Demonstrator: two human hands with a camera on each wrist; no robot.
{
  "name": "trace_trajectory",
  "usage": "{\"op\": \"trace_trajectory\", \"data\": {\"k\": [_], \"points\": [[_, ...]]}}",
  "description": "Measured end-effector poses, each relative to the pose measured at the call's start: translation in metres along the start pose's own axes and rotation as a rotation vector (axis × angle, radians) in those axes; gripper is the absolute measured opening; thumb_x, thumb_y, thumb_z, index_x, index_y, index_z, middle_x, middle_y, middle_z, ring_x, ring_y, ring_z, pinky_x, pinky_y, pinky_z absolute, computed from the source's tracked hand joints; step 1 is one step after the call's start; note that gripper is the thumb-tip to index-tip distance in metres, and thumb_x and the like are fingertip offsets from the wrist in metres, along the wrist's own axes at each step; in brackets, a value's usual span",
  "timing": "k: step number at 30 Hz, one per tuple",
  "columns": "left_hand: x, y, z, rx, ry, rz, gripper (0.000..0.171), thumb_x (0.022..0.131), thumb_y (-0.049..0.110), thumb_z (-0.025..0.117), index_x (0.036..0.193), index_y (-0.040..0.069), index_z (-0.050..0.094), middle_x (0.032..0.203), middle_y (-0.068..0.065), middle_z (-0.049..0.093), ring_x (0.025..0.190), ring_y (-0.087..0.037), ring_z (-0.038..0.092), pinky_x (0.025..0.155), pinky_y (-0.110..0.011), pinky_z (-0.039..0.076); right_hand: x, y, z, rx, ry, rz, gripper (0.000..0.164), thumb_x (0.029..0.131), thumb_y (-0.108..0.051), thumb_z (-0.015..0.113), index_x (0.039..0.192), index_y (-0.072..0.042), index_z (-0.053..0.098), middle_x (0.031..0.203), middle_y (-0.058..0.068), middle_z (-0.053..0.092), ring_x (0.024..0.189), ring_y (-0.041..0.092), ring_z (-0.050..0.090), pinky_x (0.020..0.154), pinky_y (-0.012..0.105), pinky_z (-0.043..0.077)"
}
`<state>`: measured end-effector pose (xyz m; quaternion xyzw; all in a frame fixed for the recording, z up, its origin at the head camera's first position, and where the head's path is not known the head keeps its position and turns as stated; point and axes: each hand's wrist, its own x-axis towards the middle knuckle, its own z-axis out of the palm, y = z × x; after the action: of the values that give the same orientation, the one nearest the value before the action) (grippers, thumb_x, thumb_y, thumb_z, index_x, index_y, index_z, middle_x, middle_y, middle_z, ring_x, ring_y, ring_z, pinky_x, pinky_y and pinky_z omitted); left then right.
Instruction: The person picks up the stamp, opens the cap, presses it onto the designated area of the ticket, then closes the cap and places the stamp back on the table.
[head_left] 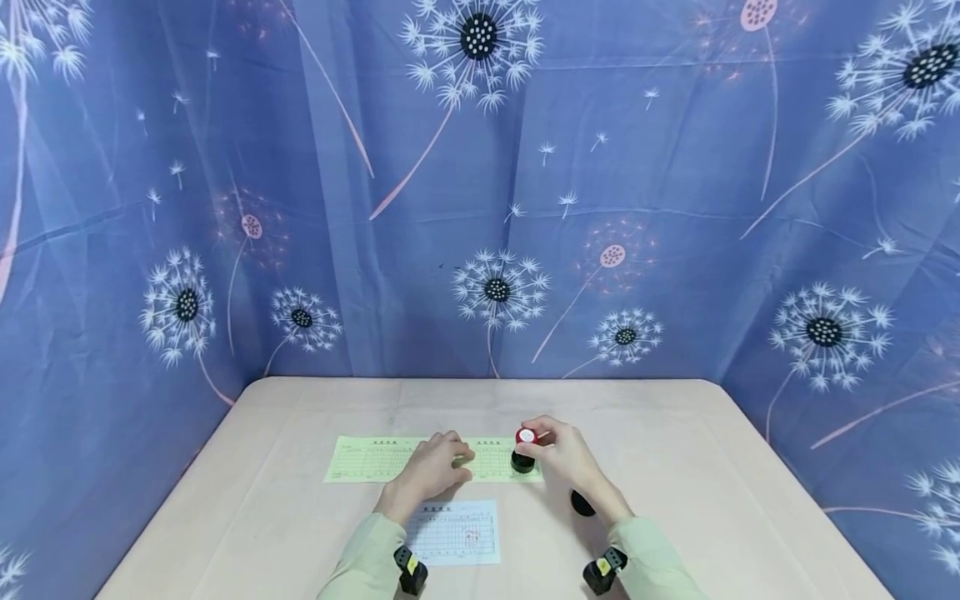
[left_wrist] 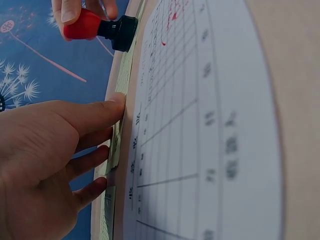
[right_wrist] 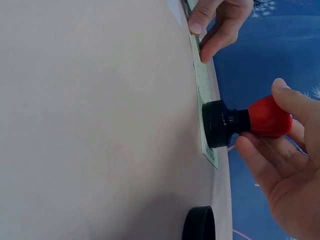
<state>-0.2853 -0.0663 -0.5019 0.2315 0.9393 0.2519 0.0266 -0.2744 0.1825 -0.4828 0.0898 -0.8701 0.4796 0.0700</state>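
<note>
My right hand (head_left: pixel 564 454) grips a self-inking stamp (right_wrist: pixel 270 118) by its red knob. The stamp's round black base (right_wrist: pixel 216 124) stands at the right end of a green printed form (head_left: pixel 360 460), its face against the paper. On the middle of that form rests my left hand (head_left: pixel 435 468), thumb and fingertips touching the sheet, fingers loosely bent around nothing. Nearer me lies a white printed form (head_left: pixel 457 533) bearing a red stamp mark (head_left: pixel 472 536), partly covered by the left forearm.
A round black cap (right_wrist: pixel 199 225) sits on the table to the right of the forms, partly under the right forearm in the head view. The pale tabletop (head_left: pixel 712 500) ends at a blue dandelion-print curtain (head_left: pixel 420 333) behind and at both sides.
</note>
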Motion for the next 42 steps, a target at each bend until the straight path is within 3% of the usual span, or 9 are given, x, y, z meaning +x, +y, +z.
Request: {"op": "trace_trajectory", "data": {"k": [24,31,42], "points": [[0.001,0.001,0.003,-0.014,-0.002,0.005,0.03,0.089,0.03,0.074,0.116,0.016,0.073,0.107,0.006,0.061,0.1,-0.015,0.053,0.097,-0.042,0.044,0.002,0.004,-0.007,0.032,-0.082,-0.026,0.035,0.08,-0.018,0.082,0.108,-0.001,0.069,0.092,0.005,0.072,0.08,0.013,0.067,0.074,0.023,0.054],[0.001,0.0,0.003,-0.014,0.002,-0.006,0.029,0.089,0.028,0.074,0.115,0.016,0.073,0.108,0.006,0.061,0.1,-0.015,0.053,0.096,-0.041,0.044,0.005,0.003,-0.008,0.096,-0.143,-0.001,0.038,0.082,-0.017,0.081,0.112,0.002,0.068,0.099,0.014,0.071,0.084,0.017,0.067,0.074,0.022,0.054],[0.001,0.001,0.002,-0.005,0.009,0.0,0.029,0.089,0.027,0.073,0.116,0.015,0.073,0.11,0.005,0.062,0.102,-0.016,0.054,0.097,-0.042,0.044,0.006,0.009,-0.006,0.137,-0.133,-0.002,0.038,0.083,-0.015,0.079,0.114,0.003,0.066,0.102,0.017,0.07,0.088,0.021,0.067,0.076,0.02,0.054]]}}
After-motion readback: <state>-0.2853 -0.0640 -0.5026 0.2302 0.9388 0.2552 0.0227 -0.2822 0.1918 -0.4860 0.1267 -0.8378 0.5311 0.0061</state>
